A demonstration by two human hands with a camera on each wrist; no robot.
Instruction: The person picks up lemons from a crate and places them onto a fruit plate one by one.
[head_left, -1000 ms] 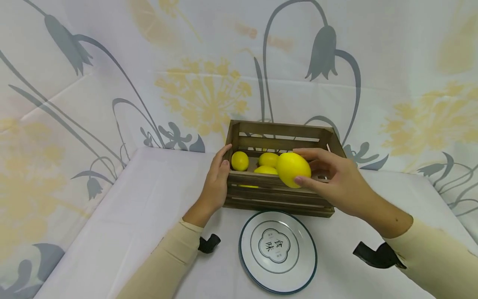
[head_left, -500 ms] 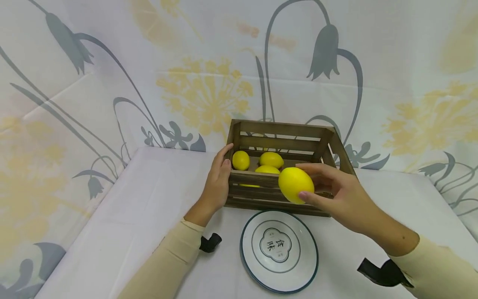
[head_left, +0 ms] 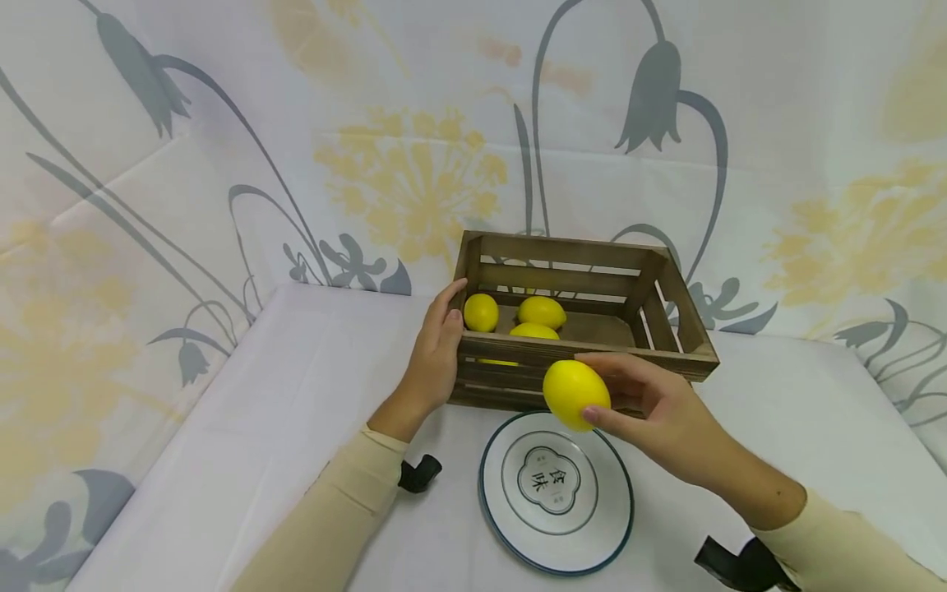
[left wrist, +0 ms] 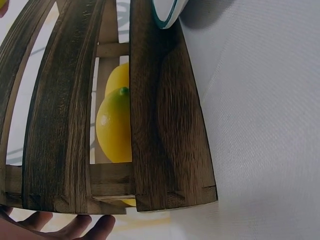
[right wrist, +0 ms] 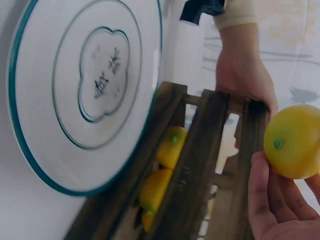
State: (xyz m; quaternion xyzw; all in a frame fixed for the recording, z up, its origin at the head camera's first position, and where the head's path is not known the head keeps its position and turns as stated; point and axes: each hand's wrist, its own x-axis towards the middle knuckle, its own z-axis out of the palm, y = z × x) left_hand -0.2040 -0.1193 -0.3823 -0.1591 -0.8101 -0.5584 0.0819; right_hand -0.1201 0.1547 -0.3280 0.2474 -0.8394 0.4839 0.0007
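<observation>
The white cloth-covered table (head_left: 296,395) bears a slatted wooden crate (head_left: 543,346) and a blue-rimmed plate (head_left: 551,526).

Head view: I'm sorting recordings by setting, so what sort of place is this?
Probably an indoor tabletop set-up: a flat white cloth-covered table, a pale backdrop printed with grey and yellow flowers, and a brown slatted wooden crate holding yellow oval lemons. The room beyond is out of view.
</observation>
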